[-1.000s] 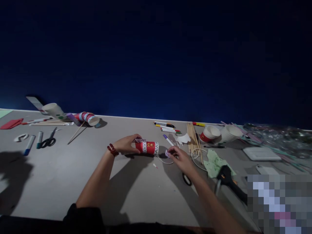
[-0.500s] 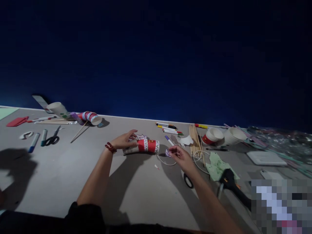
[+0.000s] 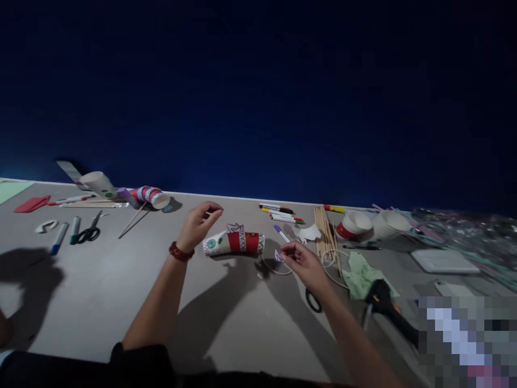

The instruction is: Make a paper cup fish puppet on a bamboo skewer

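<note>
A paper-cup figure (image 3: pixel 246 242), white with a green spot at one end and red with zigzag bands at the other, lies on its side on the table. A jagged, purple-edged paper piece stands up from its top. My left hand (image 3: pixel 198 225) hovers just above and left of the figure, fingers bent, thumb apart, with nothing visible in it. To the right of the figure, my right hand (image 3: pixel 301 262) pinches a small white paper cutout (image 3: pixel 278 256) with a purple outline. A white cord (image 3: pixel 280 273) runs on the table below it.
Felt-tip pens (image 3: pixel 280 213), wooden sticks (image 3: pixel 322 231), paper cups (image 3: pixel 355 225), crumpled green paper (image 3: pixel 357 275) and a black glue gun (image 3: pixel 383 302) lie to the right. Leftward are scissors (image 3: pixel 89 233), markers (image 3: pixel 60 238) and a red striped cup figure (image 3: pixel 150 195) on a stick. A dark wall rises behind.
My left hand has lifted off the cup figure and moved up and left, uncovering its white end. My right hand has hardly moved and still pinches the cutout.
</note>
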A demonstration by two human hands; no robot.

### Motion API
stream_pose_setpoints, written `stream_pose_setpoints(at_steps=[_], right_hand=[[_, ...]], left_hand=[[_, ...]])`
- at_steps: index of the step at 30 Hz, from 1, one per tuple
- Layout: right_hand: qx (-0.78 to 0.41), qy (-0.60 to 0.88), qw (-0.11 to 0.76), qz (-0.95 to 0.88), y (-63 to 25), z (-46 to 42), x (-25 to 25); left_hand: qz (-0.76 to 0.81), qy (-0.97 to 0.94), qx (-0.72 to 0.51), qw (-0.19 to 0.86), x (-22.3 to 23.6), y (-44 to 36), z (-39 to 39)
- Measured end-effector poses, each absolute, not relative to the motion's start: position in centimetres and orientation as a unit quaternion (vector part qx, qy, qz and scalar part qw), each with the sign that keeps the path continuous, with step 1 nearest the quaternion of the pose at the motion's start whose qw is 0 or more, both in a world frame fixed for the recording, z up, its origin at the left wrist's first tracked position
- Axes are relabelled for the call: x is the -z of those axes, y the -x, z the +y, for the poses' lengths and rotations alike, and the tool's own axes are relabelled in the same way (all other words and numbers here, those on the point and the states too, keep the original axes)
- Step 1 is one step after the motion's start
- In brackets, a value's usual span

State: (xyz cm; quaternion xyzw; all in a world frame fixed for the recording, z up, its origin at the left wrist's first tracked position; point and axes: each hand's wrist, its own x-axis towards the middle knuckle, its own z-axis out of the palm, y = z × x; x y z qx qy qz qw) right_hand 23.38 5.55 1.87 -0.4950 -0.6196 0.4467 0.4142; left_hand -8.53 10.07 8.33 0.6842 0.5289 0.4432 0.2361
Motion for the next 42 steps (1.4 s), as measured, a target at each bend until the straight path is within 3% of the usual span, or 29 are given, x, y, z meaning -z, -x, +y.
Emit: stream_pose_setpoints(at_steps=[3,8,12,16,22,27,42], right_hand=[[-0.45,0.486,0.421,-0.62,-22.9,4.9,-2.8],[-0.434,0.47,0.416,-0.646,-22.4,3.6,-4.4],[-0.404,0.476,0.401,-0.67,-22.4,2.7,-5.1],[-0.387,0.473,0.39,-0.689,-22.7,2.4,-5.1],[-0.452,0.447,0.45,-0.627,-22.8,2.2,-4.4],[-0.481,0.449,0.456,-0.599,-22.7,1.7,-4.0],[-0.184,0.356,0.513,-0.759,-22.5,1.3,-6.3]], left_hand=[[0.503,-0.704,-0.441,0.24,-9.2,4.4,7.9],[0.429,-0.729,-0.31,0.433,-6.9,-1.0,6.0],[0.409,-0.73,-0.273,0.474,-4.9,-2.5,5.5],[0.401,-0.718,-0.277,0.497,-4.3,-3.1,5.0],[0.387,-0.516,-0.341,0.685,-4.1,-4.0,4.8],[0.375,-0.411,-0.346,0.755,-4.9,-4.1,4.5],[0.299,-0.387,-0.319,0.812,-6.5,-3.8,3.5]])
